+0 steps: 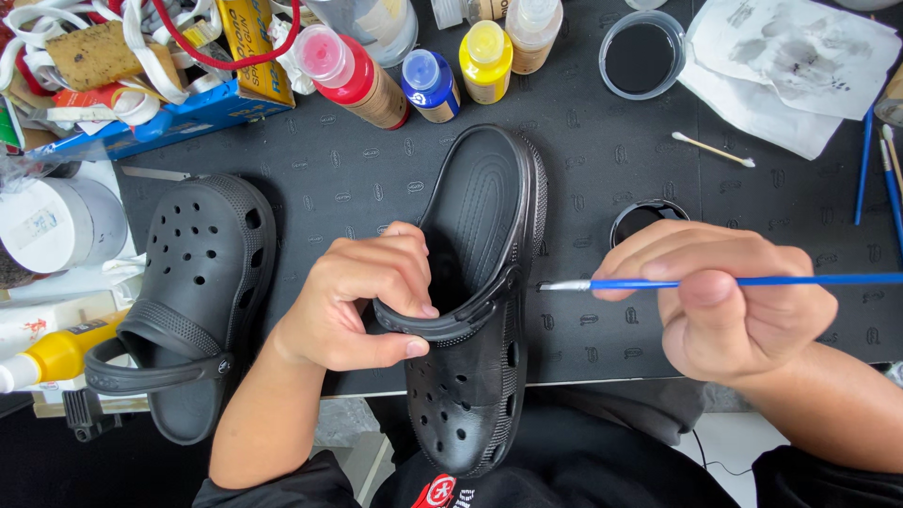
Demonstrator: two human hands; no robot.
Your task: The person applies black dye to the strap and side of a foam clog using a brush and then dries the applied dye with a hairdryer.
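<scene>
a: what do i have nearest me?

b: the black clog [484, 310], toe end closest to me and hanging over the near edge of the table [583, 188], heel end pointing far. so its long axis runs near to far, almost straight away from me.

a: and the hands?

b: my left hand [362, 301] is closed around the clog's strap and left rim, holding it steady. my right hand [729, 301] sits just to the right of the clog, pinched shut on a thin blue paintbrush [715, 280].

a: which way does the brush lie?

b: crosswise, right to left, its tip at the clog's right side near the strap pivot. whether it touches i can't tell.

a: farther out?

b: a small pot of black paint [644, 218] just behind my right hand, a second clog [193, 301] off to the left, then paint bottles [428, 71] along the far edge.
</scene>
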